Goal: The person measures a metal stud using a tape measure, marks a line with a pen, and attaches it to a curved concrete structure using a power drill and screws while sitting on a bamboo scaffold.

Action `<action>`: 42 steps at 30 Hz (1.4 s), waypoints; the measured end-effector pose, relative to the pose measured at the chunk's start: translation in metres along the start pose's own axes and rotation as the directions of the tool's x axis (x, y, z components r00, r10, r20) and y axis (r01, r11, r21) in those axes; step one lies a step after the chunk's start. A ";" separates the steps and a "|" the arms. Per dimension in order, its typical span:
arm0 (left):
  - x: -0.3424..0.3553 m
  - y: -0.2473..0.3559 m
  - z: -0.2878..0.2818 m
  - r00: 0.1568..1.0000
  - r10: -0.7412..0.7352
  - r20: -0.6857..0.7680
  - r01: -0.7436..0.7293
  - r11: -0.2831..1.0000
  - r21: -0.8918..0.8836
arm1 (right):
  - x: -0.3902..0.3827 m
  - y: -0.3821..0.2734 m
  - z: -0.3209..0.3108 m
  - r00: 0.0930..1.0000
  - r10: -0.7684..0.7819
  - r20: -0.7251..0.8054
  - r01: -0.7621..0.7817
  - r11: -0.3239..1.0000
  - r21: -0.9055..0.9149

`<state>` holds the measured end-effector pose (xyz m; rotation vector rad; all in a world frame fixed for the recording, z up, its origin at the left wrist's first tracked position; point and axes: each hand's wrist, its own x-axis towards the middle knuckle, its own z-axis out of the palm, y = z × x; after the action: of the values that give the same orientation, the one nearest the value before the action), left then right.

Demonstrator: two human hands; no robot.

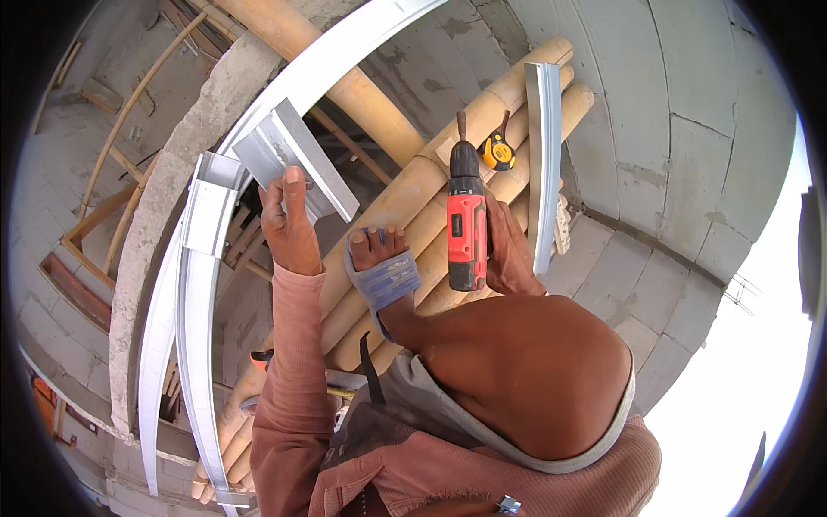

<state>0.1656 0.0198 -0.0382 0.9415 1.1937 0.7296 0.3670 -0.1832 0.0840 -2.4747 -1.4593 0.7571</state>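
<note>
My left hand (pixel 289 226) grips a short grey metal channel piece (pixel 297 159), held up against the long curved metal track (pixel 200 284) that runs along the top of a concrete wall. My right hand (pixel 510 250) holds a red and black cordless drill (pixel 466 220) upright, its bit pointing up and away from me. Between the hands my foot in a blue sandal (pixel 381 269) rests on the bamboo poles (pixel 405 215).
A yellow tape measure (pixel 498 151) lies on the bamboo scaffold beside a second long metal channel (pixel 543 164). A grey block wall (pixel 672 155) stands to the right. Below the left side is a drop to a lower level with wooden planks (pixel 82 284).
</note>
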 end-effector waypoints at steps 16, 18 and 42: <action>-0.047 -0.020 -0.007 0.962 -0.151 0.229 0.168 0.984 -0.055 | -0.042 0.047 0.036 0.993 -0.054 0.109 0.093 0.912 -0.400; -0.048 -0.022 -0.003 0.922 -0.287 0.260 0.346 0.912 -0.221 | -0.042 0.048 0.039 0.991 -0.063 0.118 0.106 0.909 -0.404; 0.013 0.008 0.015 0.989 -0.068 0.134 0.066 0.998 0.018 | -0.064 0.069 0.061 0.975 -0.126 0.181 0.194 0.881 -0.431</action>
<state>0.1834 0.0314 -0.0356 0.9427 1.1075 0.5953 0.3644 -0.2797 0.0264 -2.6042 -2.0703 0.6413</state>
